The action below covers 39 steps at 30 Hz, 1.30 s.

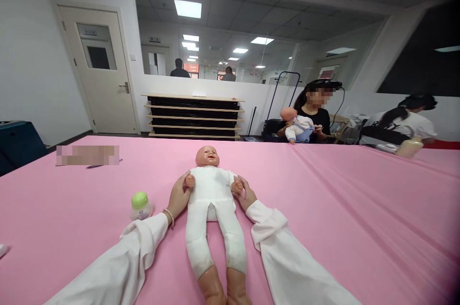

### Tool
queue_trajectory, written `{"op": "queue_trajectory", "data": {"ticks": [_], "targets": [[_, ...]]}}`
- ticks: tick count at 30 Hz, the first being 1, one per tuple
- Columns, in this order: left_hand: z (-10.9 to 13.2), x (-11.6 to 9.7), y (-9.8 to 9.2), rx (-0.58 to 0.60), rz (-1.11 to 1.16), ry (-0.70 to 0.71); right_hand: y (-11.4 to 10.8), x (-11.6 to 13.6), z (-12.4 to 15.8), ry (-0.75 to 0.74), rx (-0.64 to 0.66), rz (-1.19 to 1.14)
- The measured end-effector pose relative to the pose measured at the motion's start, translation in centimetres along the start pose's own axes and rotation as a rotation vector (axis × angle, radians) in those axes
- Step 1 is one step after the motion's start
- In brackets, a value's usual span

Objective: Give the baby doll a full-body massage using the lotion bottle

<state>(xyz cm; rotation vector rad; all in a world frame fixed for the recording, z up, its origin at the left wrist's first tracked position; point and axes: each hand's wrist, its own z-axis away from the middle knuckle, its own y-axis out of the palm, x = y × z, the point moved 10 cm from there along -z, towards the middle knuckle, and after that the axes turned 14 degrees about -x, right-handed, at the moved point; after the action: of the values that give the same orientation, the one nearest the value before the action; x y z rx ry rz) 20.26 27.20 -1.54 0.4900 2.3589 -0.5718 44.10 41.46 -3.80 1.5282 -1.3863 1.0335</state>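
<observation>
A baby doll (212,190) with a white cloth body lies on its back on the pink tablecloth (316,247), head away from me and feet toward me. My left hand (178,196) is closed around the doll's arm on the left, thumb beside its small fist. On the other side my right hand (246,195) grips the doll's other arm near the fist. Some of the fingers of both hands are hidden behind the doll's arms. Left of my left wrist stands a jar (141,207) with a green lid.
Across the table a person (316,113) holds another doll (298,125). A second person (406,118) sits at the right, near a pale bottle (409,147). A blurred-out item (88,155) lies at the far left. Behind are a slatted rack (194,116) and a door (100,70).
</observation>
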Motion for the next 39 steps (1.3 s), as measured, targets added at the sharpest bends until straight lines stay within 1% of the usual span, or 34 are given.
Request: {"op": "queue_trajectory", "data": {"ticks": [2,4,6,8,10,13,17,20,23,25,27,30,31,33,35,37,39], "targets": [[-1.1,0.3,1.1,-0.041,-0.023,-0.018,0.5,0.6,-0.8,-0.145,-0.044,0.051],[-2.2,0.8,2.2,-0.075,-0.061,-0.045,1.3,1.1,-1.7,-0.266,-0.115,0.14],[-3.3,1.8,3.1,-0.093,-0.107,-0.081,2.4,1.5,-2.5,-0.337,-0.179,0.221],[-4.3,2.9,4.1,-0.086,-0.15,-0.113,3.6,1.9,-3.4,-0.368,-0.191,0.256],[-5.2,4.1,5.0,-0.06,-0.184,-0.132,4.7,2.4,-4.3,-0.408,-0.151,0.264],[-6.2,5.6,6.2,-0.014,-0.227,-0.141,5.4,2.4,-5.7,-0.42,-0.102,0.295],[-6.7,6.9,7.5,0.061,-0.259,-0.149,5.8,-0.1,-7.4,-0.362,-0.046,0.484],[-6.7,7.7,8.0,0.104,-0.281,-0.174,6.0,-1.7,-8.0,-0.369,-0.018,0.62],[-6.7,7.9,8.0,0.115,-0.292,-0.185,6.2,-2.5,-8.1,-0.391,0.002,0.701],[-6.7,7.5,7.7,0.106,-0.289,-0.175,6.2,-2.2,-7.8,-0.408,0.002,0.724],[-6.6,6.7,7.2,0.08,-0.279,-0.149,6.0,-1.1,-7.2,-0.451,-0.02,0.684],[-6.4,5.3,6.2,0.014,-0.256,-0.089,5.8,1.0,-5.8,-0.53,-0.049,0.557],[-6.3,5.0,5.9,-0.012,-0.249,-0.072,5.5,1.4,-5.5,-0.533,-0.07,0.528],[-6.0,4.5,5.2,-0.065,-0.238,-0.046,4.5,1.2,-5.0,-0.482,-0.138,0.506],[-5.5,4.1,4.5,-0.107,-0.226,-0.025,3.5,0.4,-4.6,-0.402,-0.198,0.508],[-5.0,3.7,3.9,-0.127,-0.208,0.001,3.1,-0.1,-4.0,-0.37,-0.199,0.503],[-4.4,3.1,3.3,-0.13,-0.186,0.03,3.0,0.0,-3.2,-0.386,-0.174,0.487]]}}
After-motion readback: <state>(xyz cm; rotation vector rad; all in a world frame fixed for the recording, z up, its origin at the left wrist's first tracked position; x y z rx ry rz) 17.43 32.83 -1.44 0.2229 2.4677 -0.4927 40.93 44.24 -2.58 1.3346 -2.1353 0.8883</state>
